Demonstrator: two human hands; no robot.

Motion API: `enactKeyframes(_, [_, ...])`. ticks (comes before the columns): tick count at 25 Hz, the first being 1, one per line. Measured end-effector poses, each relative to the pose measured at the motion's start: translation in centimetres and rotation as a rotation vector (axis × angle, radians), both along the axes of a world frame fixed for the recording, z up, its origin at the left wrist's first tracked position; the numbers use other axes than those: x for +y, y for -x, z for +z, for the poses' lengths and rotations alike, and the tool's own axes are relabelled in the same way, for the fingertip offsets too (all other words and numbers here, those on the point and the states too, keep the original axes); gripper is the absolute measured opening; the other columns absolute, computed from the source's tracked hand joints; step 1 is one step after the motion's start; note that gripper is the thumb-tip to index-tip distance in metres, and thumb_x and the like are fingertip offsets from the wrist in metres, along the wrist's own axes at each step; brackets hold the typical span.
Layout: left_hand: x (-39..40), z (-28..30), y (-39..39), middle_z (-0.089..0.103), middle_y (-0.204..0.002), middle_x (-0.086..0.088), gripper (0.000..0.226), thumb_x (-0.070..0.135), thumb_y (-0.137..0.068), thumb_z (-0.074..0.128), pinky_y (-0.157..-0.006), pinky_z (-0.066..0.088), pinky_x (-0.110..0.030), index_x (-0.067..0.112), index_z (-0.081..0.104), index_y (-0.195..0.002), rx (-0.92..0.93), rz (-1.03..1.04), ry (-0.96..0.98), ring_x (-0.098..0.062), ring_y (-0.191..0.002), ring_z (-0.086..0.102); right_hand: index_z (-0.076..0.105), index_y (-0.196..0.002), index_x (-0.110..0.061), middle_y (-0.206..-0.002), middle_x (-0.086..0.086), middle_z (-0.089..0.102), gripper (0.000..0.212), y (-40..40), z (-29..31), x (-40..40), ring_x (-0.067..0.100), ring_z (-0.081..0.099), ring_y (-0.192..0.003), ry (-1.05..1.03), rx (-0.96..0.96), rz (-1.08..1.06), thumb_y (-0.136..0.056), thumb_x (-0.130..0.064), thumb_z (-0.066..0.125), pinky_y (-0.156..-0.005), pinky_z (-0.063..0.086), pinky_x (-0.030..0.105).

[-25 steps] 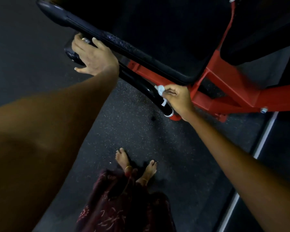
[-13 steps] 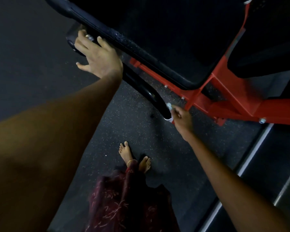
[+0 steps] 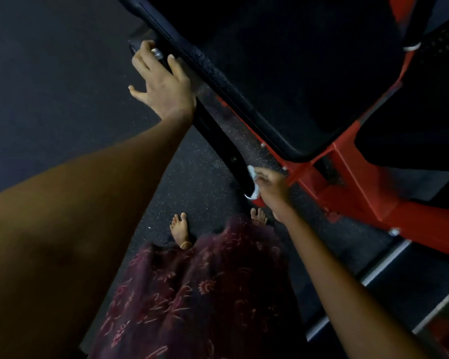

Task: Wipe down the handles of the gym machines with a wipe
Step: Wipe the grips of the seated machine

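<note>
Handle (image 3: 219, 141) of the machine, a long black bar, runs from far left down to near centre, where its lower end carries a shiny ring just beside the red frame (image 3: 353, 182). Compared with half a second ago, our view has swung, so the whole machine sits further right and lower, and our bare feet now stand apart: the left foot (image 3: 180, 228) in the open, the right foot (image 3: 258, 216) close under the handle's end. Our left hand (image 3: 163, 84) has kept its place at the far end of the handle, fingers curled over the bar and the thumb spread out to the left; a ring shows on one finger. Our right hand (image 3: 271, 186) has stayed at the near end, its fingers bunched and pinching the white wipe (image 3: 252, 174) against the bar just above the ring.

Around these, the black padded seat (image 3: 283, 81) fills the far right above the handle, its edge close alongside the bar. Speckled dark floor (image 3: 49, 86) lies to the left. Our patterned maroon skirt (image 3: 192, 294) hangs in the near centre and hides our legs, and pale floor strips (image 3: 384, 265) cross the near right. Our left forearm covers much of the near left.
</note>
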State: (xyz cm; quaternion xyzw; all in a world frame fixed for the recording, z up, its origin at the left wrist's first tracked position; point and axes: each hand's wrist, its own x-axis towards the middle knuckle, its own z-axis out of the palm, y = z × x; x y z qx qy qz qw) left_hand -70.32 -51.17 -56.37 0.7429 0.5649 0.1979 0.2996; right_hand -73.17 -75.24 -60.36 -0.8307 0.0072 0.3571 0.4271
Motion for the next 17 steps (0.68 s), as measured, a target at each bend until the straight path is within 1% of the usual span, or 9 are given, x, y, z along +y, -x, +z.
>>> enactKeyframes(1, [-0.2, 0.2, -0.1, 0.041, -0.134, 0.005, 0.037, 0.028, -0.098, 0.038, -0.113, 0.016, -0.05, 0.021, 0.039, -0.134, -0.018, -0.012, 0.026, 0.009, -0.089, 0.036, 0.064, -0.113, -0.001, -0.098, 0.005, 0.066, 0.026, -1.0, 0.4, 0.5, 0.012, 0.06, -0.087, -0.053, 0.012, 0.007, -0.09, 0.001, 0.053, -0.076, 0.047, 0.019])
enactKeyframes(3, [-0.3, -0.2, 0.3, 0.042, -0.132, 0.003, 0.036, 0.028, -0.097, 0.038, -0.112, 0.022, -0.049, 0.019, 0.042, -0.131, -0.022, -0.002, -0.064, 0.008, -0.09, 0.037, 0.065, -0.11, 0.001, -0.095, 0.004, 0.066, 0.025, -2.2, 0.6, 1.0, 0.01, 0.061, -0.082, -0.139, 0.055, 0.038, -0.088, 0.005, 0.055, -0.077, 0.05, 0.02])
enactKeyframes(6, [0.0, 0.4, 0.4, 0.046, -0.121, -0.001, 0.036, 0.027, -0.093, 0.04, -0.097, 0.041, -0.041, 0.011, 0.048, -0.124, -0.156, -0.026, -0.082, 0.0, -0.094, 0.043, 0.064, -0.109, 0.005, -0.104, 0.017, 0.066, 0.026, -2.2, -0.3, -0.1, 0.01, 0.059, -0.077, -0.141, 0.146, 0.065, -0.087, 0.01, 0.05, -0.078, 0.048, 0.025])
enactKeyframes(8, [0.1, 0.1, 0.6, 0.046, -0.114, -0.002, 0.036, 0.026, -0.092, 0.042, -0.09, 0.045, -0.033, 0.006, 0.048, -0.122, -0.162, -0.057, -0.086, -0.004, -0.095, 0.045, 0.065, -0.108, 0.004, -0.101, 0.018, 0.066, 0.025, -2.5, -0.2, -0.2, 0.011, 0.059, -0.076, -0.132, 0.188, 0.119, -0.089, 0.008, 0.049, -0.073, 0.047, 0.019])
enactKeyframes(9, [0.2, 0.0, 0.8, 0.045, -0.112, -0.001, 0.037, 0.026, -0.092, 0.042, -0.089, 0.045, -0.029, 0.005, 0.047, -0.122, -0.165, -0.085, -0.083, -0.004, -0.095, 0.044, 0.066, -0.107, 0.003, -0.099, 0.015, 0.067, 0.024, -2.9, 0.3, 0.4, 0.011, 0.06, -0.077, -0.156, 0.198, 0.144, -0.09, 0.005, 0.049, -0.071, 0.048, 0.018])
enactKeyframes(11, [0.5, 0.3, 1.7, 0.047, -0.118, -0.005, 0.039, 0.029, -0.093, 0.043, -0.091, 0.043, -0.026, 0.005, 0.045, -0.124, -0.183, -0.155, -0.067, -0.007, -0.1, 0.046, 0.066, -0.104, 0.001, -0.096, 0.011, 0.069, 0.021, -3.7, 1.4, 2.3, 0.016, 0.065, -0.083, -0.273, 0.243, 0.131, -0.09, 0.003, 0.05, -0.077, 0.052, 0.024])
enactKeyframes(12, [0.9, 0.5, 2.2, 0.048, -0.123, -0.006, 0.042, 0.032, -0.094, 0.042, -0.096, 0.041, -0.029, 0.007, 0.044, -0.127, -0.141, -0.202, -0.063, -0.011, -0.105, 0.047, 0.067, -0.099, -0.001, -0.093, 0.009, 0.069, 0.02, -4.2, 1.8, 3.0, 0.017, 0.066, -0.084, -0.326, 0.265, 0.11, -0.09, 0.004, 0.05, -0.081, 0.052, 0.028])
enactKeyframes(15, [1.4, 1.7, 3.4, 0.044, -0.139, -0.003, 0.049, 0.041, -0.098, 0.033, -0.11, 0.026, -0.043, 0.015, 0.038, -0.139, 0.176, -0.287, -0.126, -0.022, -0.126, 0.04, 0.067, -0.088, -0.011, -0.086, 0.005, 0.067, 0.023, -4.9, 2.3, 3.0, 0.016, 0.064, -0.082, -0.341, 0.277, 0.128, -0.089, 0.006, 0.05, -0.083, 0.051, 0.031])
enactKeyframes(17, [0.0, 2.0, 4.5, 0.036, -0.148, 0.0, 0.052, 0.041, -0.099, 0.029, -0.113, 0.019, -0.044, 0.018, 0.033, -0.145, 0.155, -0.23, -0.136, -0.02, -0.134, 0.033, 0.067, -0.086, -0.009, -0.086, 0.008, 0.067, 0.022, -5.0, 2.8, 2.9, 0.018, 0.064, -0.081, -0.287, 0.277, 0.202, -0.088, 0.006, 0.051, -0.08, 0.051, 0.031])
